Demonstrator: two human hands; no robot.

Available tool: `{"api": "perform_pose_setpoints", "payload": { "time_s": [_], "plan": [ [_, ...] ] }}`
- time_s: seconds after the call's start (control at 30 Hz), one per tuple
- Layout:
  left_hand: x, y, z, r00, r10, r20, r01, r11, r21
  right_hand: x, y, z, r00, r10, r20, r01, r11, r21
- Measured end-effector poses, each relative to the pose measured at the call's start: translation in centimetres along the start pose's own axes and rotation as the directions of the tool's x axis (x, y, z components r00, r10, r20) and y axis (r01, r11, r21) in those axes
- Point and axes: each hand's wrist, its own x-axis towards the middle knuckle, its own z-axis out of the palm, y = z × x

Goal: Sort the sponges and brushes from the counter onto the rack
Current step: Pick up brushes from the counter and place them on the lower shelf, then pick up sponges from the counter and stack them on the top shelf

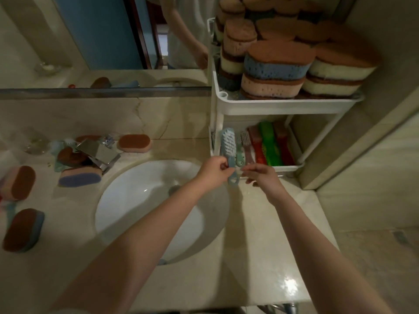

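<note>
Over the table [260, 245], we are aiming the blue brush [229, 143] lengthwise at the rack [283, 107], left hand [215, 169] gripping it, right hand [264, 177] alongside, hold unclear

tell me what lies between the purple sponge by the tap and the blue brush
The white sink basin fills the stretch between the purple sponge and the blue brush; the head view shows it.

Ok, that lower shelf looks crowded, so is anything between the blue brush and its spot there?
Nothing visible blocks it. The left hand holds the blue brush at the left front edge of the lower shelf. The pink brush, red brush and green brush lie to its right, not in its path.
</note>
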Motion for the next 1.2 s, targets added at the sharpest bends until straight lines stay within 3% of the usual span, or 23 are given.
{"api": "perform_pose_setpoints", "payload": {
  "time_s": [0.23,0.33,0.47,0.6,0.83,1.0,1.07,1.2],
  "plan": [
    [2.3,3.1,1.5,0.999,-0.006,0.050,0.005,1.000,0.023,-1.4,-0.3,-2.4,0.999,-0.031,0.039,0.030,0.999,0.030],
    [2.2,2.9,1.3,0.996,-0.061,0.059,0.064,0.997,-0.048,-0.5,-0.2,-2.2,1.000,-0.007,0.013,0.007,1.000,0.029],
    [1.6,1.2,-0.4,0.990,-0.088,-0.113,0.081,0.995,-0.061,2.1,-0.3,-1.8,0.983,0.122,-0.134,-0.123,0.992,0.004],
    [1.3,-0.1,-2.7,0.934,-0.146,-0.326,0.137,0.989,-0.048,5.8,-1.4,-1.2,0.958,0.218,-0.186,-0.247,0.957,-0.154],
    [1.3,1.1,-3.6,0.972,-0.178,-0.152,0.168,0.983,-0.080,8.4,-2.4,0.1,0.957,0.209,-0.200,-0.283,0.818,-0.501],
    [1.0,0.9,-3.0,0.978,-0.177,-0.107,0.167,0.981,-0.094,8.3,-2.1,1.0,0.990,0.085,-0.112,-0.141,0.624,-0.768],
    [0.7,0.7,-2.9,0.980,-0.177,-0.095,0.167,0.981,-0.102,8.3,-1.6,1.4,0.993,0.041,-0.114,-0.117,0.571,-0.812],
    [0.8,-0.4,-3.1,0.978,-0.190,-0.087,0.181,0.978,-0.100,7.1,-1.7,1.8,0.982,-0.038,-0.184,-0.129,0.581,-0.804]
  ]
}}
